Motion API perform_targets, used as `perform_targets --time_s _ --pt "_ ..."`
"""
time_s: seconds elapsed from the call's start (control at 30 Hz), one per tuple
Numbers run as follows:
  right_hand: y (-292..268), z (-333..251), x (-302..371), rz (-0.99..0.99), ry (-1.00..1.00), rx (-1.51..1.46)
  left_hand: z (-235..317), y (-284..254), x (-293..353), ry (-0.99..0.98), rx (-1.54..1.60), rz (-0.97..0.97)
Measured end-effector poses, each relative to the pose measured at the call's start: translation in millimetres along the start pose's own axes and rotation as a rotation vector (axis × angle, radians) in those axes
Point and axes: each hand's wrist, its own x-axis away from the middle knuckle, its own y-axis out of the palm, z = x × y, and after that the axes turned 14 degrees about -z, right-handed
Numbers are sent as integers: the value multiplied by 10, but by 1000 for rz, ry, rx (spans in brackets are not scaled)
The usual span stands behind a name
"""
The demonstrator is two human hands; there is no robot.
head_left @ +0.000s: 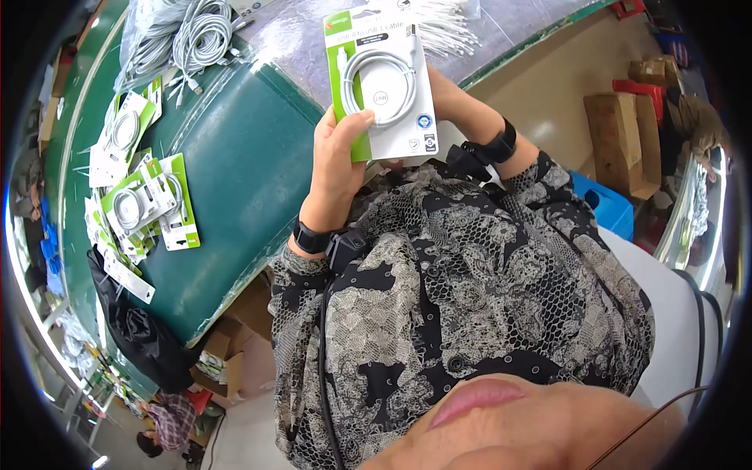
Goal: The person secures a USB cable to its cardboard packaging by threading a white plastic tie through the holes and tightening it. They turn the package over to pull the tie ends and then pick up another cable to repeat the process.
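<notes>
A packaged charging cable (pixel 381 88) is held up in front of me, its card green and white, with a coiled white cable on the front. My left hand (pixel 338 149) grips the lower left side of this package, thumb pressed on its face and fingers behind. My right hand (pixel 443 92) is at the right edge of the package, mostly hidden behind it, so its fingers do not show. To the left on the table lies a loose pile of similar packaged cables (pixel 129 207).
The green table (pixel 235 133) curves around my left, with a bundle of grey cables (pixel 200 43) at its far side. White cable ties (pixel 446 27) lie beyond the package. A black bag (pixel 141 329) hangs at the table's near edge. Cardboard boxes (pixel 619 141) stand at right.
</notes>
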Motion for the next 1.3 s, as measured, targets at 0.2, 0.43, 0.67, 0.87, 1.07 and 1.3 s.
perform_targets --time_s 0.2,0.43,0.67,0.87,1.07,1.3 --pt "-104 300 -45 -225 36 8 -33 47 14 -64 -97 65" --pt "68 244 41 -187 -65 -39 -210 -1 112 -36 -125 99" --pt "237 242 49 -302 -217 -36 -265 -174 435 -141 -232 143" --pt "489 332 -47 -232 -245 -91 -233 -233 576 -7 -145 232" --pt "-189 155 30 -237 -138 216 259 -1169 1032 291 221 70" --pt "-1111 352 -461 198 156 927 28 -774 947 298 -162 323"
